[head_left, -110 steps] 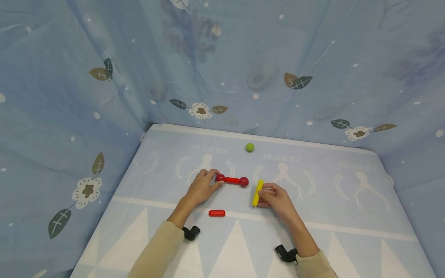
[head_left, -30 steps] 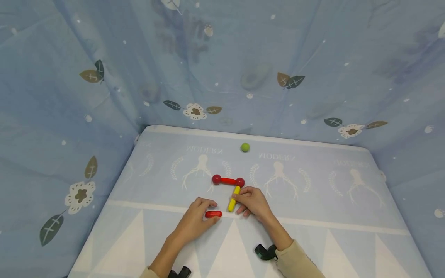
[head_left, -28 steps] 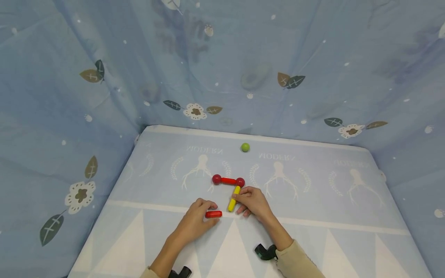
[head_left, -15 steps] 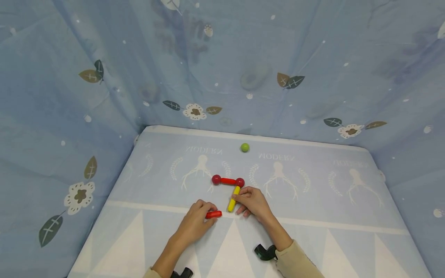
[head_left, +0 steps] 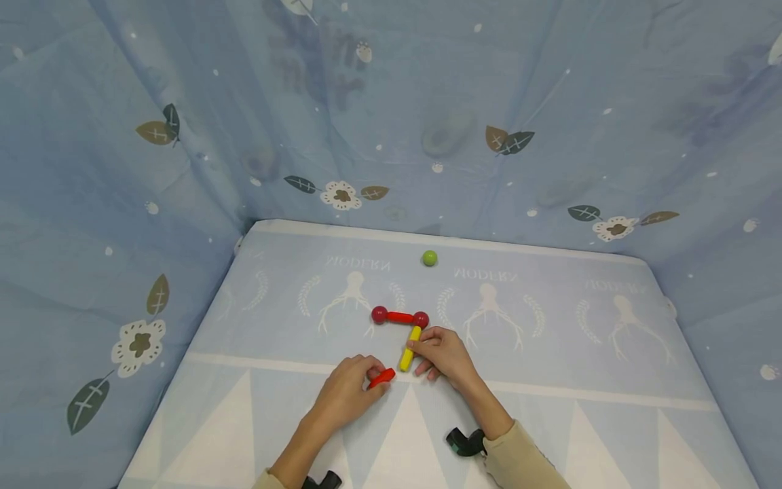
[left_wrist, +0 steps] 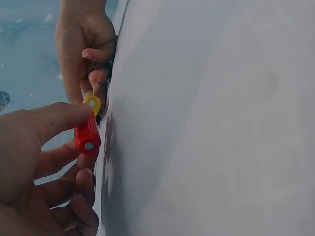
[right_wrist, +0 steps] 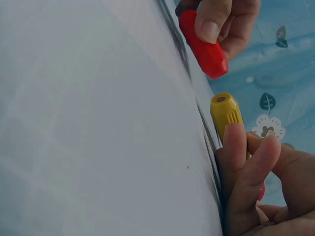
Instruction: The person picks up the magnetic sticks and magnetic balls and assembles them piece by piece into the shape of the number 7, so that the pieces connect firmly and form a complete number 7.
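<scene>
My left hand (head_left: 347, 392) pinches a red magnetic rod (head_left: 382, 378) between thumb and fingers, slanted with its far end up and to the right. In the left wrist view a metal disc shows on the end of this red rod (left_wrist: 87, 140). My right hand (head_left: 449, 354) pinches a yellow magnetic rod (head_left: 410, 350); its far end meets a dark red ball (head_left: 421, 319). A second red rod (head_left: 400, 318) joins that ball to another dark red ball (head_left: 379, 314). In the right wrist view, a gap separates the yellow rod (right_wrist: 225, 110) from the held red rod (right_wrist: 204, 46).
A green ball (head_left: 430, 258) lies near the back of the table (head_left: 550, 326). Patterned blue cloth (head_left: 391, 122) rises behind the table and at its sides. A black wrist device (head_left: 466, 442) sits by the right sleeve, with another (head_left: 322, 480) by the left forearm.
Earlier the yellow rod moved left to the right-hand dark red ball, and my left hand left the other ball. Over the last second my left hand has gripped the loose red rod and turned it.
</scene>
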A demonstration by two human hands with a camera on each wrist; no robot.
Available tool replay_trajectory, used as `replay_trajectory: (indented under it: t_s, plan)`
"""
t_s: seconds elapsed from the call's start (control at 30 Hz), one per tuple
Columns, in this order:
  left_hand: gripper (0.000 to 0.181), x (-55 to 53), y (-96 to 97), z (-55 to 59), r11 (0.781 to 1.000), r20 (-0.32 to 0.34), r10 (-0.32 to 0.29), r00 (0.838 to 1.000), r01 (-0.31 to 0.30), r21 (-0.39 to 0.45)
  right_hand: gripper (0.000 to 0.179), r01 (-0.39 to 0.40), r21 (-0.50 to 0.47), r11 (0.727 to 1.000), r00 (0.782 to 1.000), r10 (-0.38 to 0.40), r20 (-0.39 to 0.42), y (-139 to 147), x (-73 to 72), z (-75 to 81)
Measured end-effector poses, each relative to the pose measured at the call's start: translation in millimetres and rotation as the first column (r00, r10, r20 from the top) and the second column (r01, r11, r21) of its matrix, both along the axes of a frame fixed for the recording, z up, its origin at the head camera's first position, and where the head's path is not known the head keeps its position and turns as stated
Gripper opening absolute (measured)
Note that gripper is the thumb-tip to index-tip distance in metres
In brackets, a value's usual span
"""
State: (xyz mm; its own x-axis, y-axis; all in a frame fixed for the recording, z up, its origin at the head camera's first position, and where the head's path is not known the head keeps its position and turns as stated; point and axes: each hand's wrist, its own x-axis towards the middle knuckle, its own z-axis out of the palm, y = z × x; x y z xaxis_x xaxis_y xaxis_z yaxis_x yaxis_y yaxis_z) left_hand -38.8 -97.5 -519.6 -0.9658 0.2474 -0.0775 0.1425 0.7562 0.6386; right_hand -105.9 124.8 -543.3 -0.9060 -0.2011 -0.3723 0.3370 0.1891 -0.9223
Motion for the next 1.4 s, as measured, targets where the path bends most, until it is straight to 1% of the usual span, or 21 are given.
replay_trajectory:
  t_s: [0.17,0.27,0.43,0.6,0.77,0.9,1.03,1.17,1.4]
  plan:
    - [0.02,0.9,6.4,-0.5,0.999,0.023,-0.017,1.0,0.016,0.036,0.04,0.002,0.003,1.0,1.0,-0.002,0.002,0,0.5,1.0]
    - [0.021,1.5,10.1,-0.6,0.998,0.023,-0.021,1.0,0.02,0.055,0.039,0.001,0.002,1.0,1.0,-0.001,-0.003,0,0.7,1.5]
    - [0.021,1.9,15.6,-1.7,0.998,0.017,-0.017,1.0,0.016,0.062,0.037,-0.003,0.001,1.0,1.0,0.003,-0.022,0,0.4,1.0]
    - [0.022,2.3,18.8,-1.7,0.997,0.015,-0.021,1.0,0.02,0.069,0.038,0.001,0.007,1.0,1.0,0.0,-0.022,-1,-0.8,0.3]
    - [0.02,2.7,19.6,-1.5,0.998,0.006,-0.038,0.999,0.038,0.049,0.038,0.001,0.014,1.0,1.0,-0.001,-0.018,-1,-0.8,0.1]
    - [0.019,3.3,17.0,-0.9,0.998,-0.027,-0.057,0.998,0.057,0.007,0.037,-0.001,0.015,1.0,1.0,0.001,-0.012,0,-0.2,0.3]
    - [0.018,2.9,12.2,0.9,0.997,-0.042,-0.068,0.997,0.067,-0.032,0.037,-0.006,0.011,1.0,1.0,0.006,-0.014,0,-0.6,0.6]
    - [0.018,0.2,7.2,2.6,0.995,-0.026,-0.085,0.996,0.083,-0.056,0.038,-0.008,0.01,1.0,1.0,0.008,-0.017,0,-1.0,0.1]
    - [0.02,0.1,-0.1,4.7,0.992,-0.076,-0.105,0.992,0.1,-0.071,0.04,-0.009,-0.001,1.0,1.0,0.009,-0.013,1,-0.9,-0.8]
